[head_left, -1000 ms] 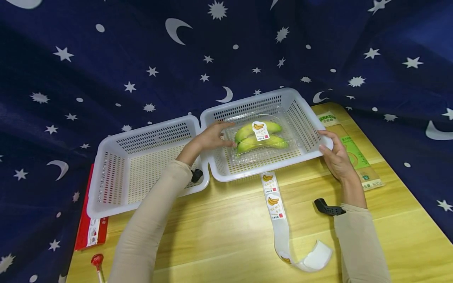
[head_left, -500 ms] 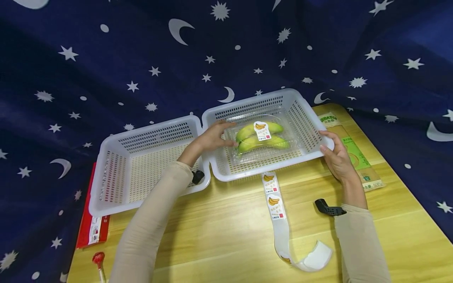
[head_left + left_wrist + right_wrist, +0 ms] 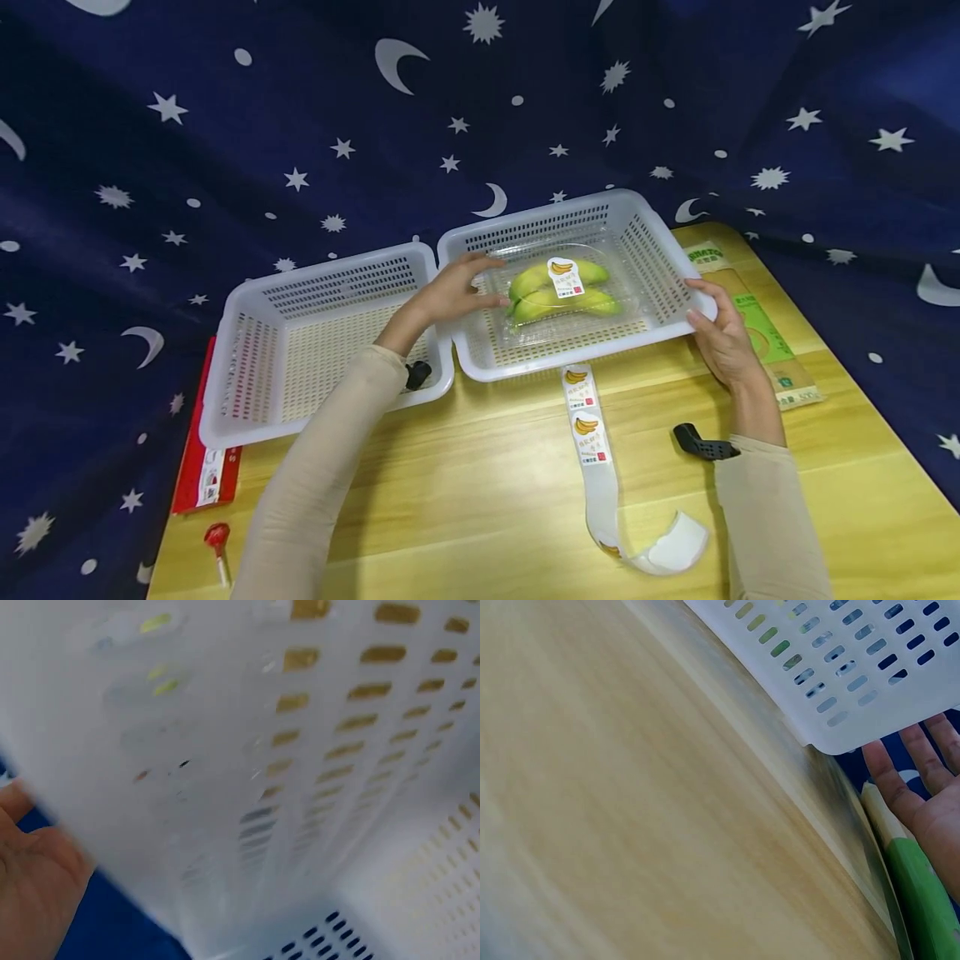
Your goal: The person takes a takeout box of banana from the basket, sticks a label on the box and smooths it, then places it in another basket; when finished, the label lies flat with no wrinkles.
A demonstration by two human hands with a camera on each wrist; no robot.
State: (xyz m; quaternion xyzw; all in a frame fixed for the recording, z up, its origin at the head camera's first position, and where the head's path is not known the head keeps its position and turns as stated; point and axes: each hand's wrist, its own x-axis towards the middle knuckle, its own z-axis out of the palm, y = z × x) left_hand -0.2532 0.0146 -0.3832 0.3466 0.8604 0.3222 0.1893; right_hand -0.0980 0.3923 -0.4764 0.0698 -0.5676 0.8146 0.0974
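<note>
In the head view, a clear plastic box (image 3: 551,325) with green-yellow bananas (image 3: 567,303) lies inside the right white slotted basket (image 3: 540,367). A banana-picture sticker (image 3: 566,277) is on its lid. My left hand (image 3: 456,290) reaches over the adjoining rims into this basket. Its fingers are spread and bent loosely at the box's left edge. My right hand (image 3: 726,337) holds the basket's right front corner; the right wrist view shows its fingers (image 3: 924,759) reaching behind the basket wall. Beyond a basket wall in the left wrist view, part of the left hand (image 3: 34,885) shows, fingertips hidden.
Against it on the left stands a second white basket (image 3: 315,367). A strip of banana stickers (image 3: 600,492) curls over the wooden table (image 3: 480,508). A green-and-brown package (image 3: 772,350) lies at right, a red package (image 3: 202,479) and a red lollipop (image 3: 217,537) at left.
The head view has shifted slightly, so everything sits a little further right. My left fingertips are a touch further from the bananas. The right hand keeps its place on the basket.
</note>
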